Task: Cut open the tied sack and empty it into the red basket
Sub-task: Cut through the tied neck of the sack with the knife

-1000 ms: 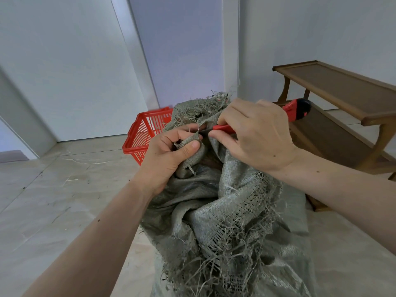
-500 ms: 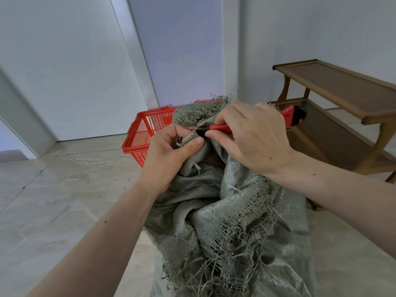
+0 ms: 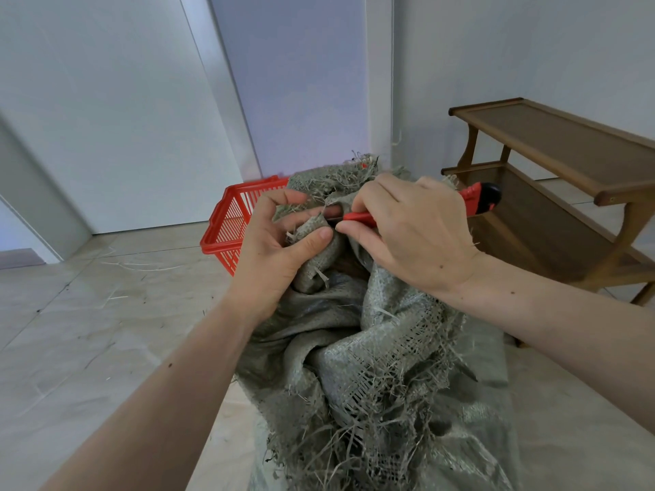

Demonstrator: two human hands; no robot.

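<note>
While left hand [image 3: 273,249] pinches frayed sack [image 3: 358,349] edge, right hand [image 3: 411,228] grips red cutter [image 3: 478,198]; red basket [image 3: 230,228] just behind

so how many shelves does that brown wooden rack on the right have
2 show: the brown wooden rack's top shelf by the wall, and a lower shelf beneath it, behind the right hand. The rack runs past the frame edge, so more may be hidden.

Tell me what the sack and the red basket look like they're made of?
The sack looks like coarse woven fibre, matte grey-green: open weave, frayed strands. The red basket seems moulded plastic: uniform colour, thin slatted walls.
</note>
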